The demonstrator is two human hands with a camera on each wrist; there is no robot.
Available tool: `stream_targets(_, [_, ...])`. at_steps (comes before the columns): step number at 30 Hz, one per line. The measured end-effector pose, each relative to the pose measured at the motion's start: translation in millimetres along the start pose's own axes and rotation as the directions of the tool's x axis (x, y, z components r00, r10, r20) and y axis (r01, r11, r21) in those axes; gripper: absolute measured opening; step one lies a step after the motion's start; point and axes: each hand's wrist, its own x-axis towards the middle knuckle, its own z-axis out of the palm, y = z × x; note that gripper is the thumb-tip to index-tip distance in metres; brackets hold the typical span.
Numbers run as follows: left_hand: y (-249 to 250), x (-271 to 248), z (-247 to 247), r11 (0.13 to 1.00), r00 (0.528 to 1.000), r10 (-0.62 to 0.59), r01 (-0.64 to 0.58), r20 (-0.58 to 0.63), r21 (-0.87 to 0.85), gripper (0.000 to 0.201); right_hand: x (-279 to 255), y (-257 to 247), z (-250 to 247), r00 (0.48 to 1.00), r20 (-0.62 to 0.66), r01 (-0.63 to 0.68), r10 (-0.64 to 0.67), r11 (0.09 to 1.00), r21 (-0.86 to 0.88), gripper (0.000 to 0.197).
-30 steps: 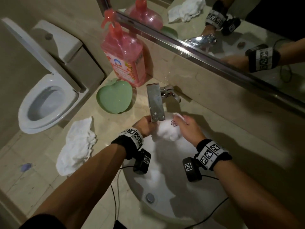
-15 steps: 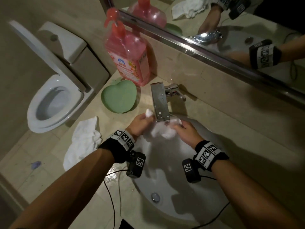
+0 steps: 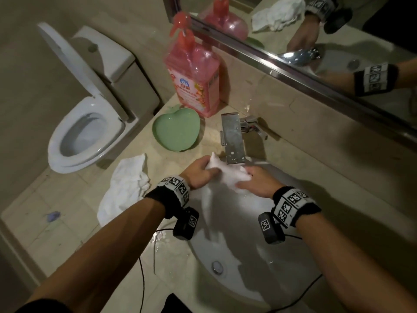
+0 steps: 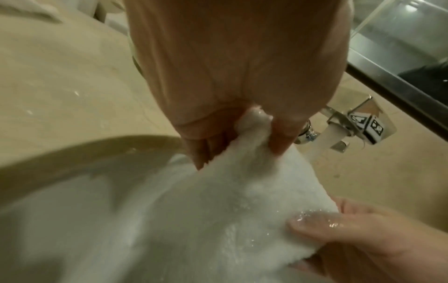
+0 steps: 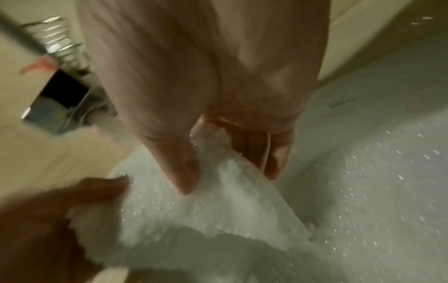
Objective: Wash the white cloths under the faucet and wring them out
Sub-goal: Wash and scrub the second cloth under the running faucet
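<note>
You are holding the soaked white cloth (image 3: 230,175) under the faucet (image 3: 233,141) over the sink (image 3: 228,285), left hand (image 3: 198,171) and right hand (image 3: 257,181) each pinching one end; it is likely handling limp, heavy and slippery, so be gripping bunched ends

Right wrist view blurred; faucet (image 3: 233,141) spout hides cloth (image 3: 230,175) top.

Dim bathroom, toilet (image 3: 85,132), mirror (image 3: 338,53), beige counter (image 3: 316,154)
</note>
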Motion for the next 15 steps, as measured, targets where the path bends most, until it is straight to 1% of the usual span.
stream_targets(1, [4, 1, 4, 0.999, 1.000, -0.010, 0.010, -0.008, -0.036, 0.035, -2, 5, -3, 0.999, -0.027, -0.024, 0.026, 0.998, 0.053, 0.027])
stream_targets(2, [8, 4, 8, 0.999, 1.000, -0.013, 0.012, -0.017, -0.035, 0.038, -4, 10, -6, 0.997, -0.062, -0.045, 0.053, 0.991, 0.130, 0.024])
stream_targets(3, [11, 8, 11, 0.999, 0.999, -0.028, 0.029, -0.027, 0.019, 0.042, -6, 14, -8, 0.991, -0.103, -0.060, 0.083, 0.977, 0.203, 0.028])
stream_targets(4, [12, 14, 15, 0.994, 0.997, -0.056, 0.060, -0.044, 0.088, 0.042, -8, 17, -10, 0.985, -0.139, -0.067, 0.107, 0.962, 0.266, 0.036])
stream_targets(5, [14, 21, 19, 0.982, 0.991, -0.103, 0.114, -0.083, 0.148, 0.039, -9, 21, -12, 0.978, -0.162, -0.070, 0.129, 0.943, 0.324, 0.042])
stream_targets(7, [17, 31, 26, 0.961, 0.969, -0.178, 0.209, -0.172, 0.182, 0.033, -12, 25, -15, 0.973, -0.174, -0.058, 0.149, 0.895, 0.443, 0.037])
stream_targets(8, [18, 36, 29, 0.957, 0.967, -0.168, 0.207, -0.193, 0.205, 0.034, -12, 27, -15, 0.970, -0.177, -0.060, 0.166, 0.872, 0.486, 0.036])
stream_targets(9, [21, 39, 31, 0.959, 0.973, -0.136, 0.176, -0.184, 0.222, 0.035, -12, 30, -15, 0.964, -0.188, -0.066, 0.187, 0.856, 0.512, 0.039])
stream_targets(10, [24, 42, 33, 0.971, 0.984, -0.094, 0.125, -0.152, 0.203, 0.034, -12, 32, -15, 0.955, -0.206, -0.079, 0.214, 0.852, 0.517, 0.044])
stream_targets(11, [26, 42, 35, 0.989, 0.993, -0.053, 0.066, -0.101, 0.130, 0.035, -11, 35, -14, 0.941, -0.238, -0.092, 0.241, 0.859, 0.504, 0.043])
stream_targets(13, [26, 37, 35, 0.999, 1.000, 0.000, 0.001, 0.023, -0.046, 0.045, -12, 38, -14, 0.915, -0.323, -0.072, 0.242, 0.886, 0.457, 0.024])
stream_targets(14, [25, 35, 34, 0.999, 0.994, 0.017, -0.013, 0.105, -0.036, 0.051, -13, 39, -14, 0.924, -0.324, -0.036, 0.202, 0.891, 0.453, 0.022])
stream_targets(15, [22, 32, 34, 0.999, 0.985, 0.006, -0.012, 0.174, 0.033, 0.055, -14, 40, -13, 0.943, -0.294, -0.004, 0.154, 0.891, 0.454, 0.032])
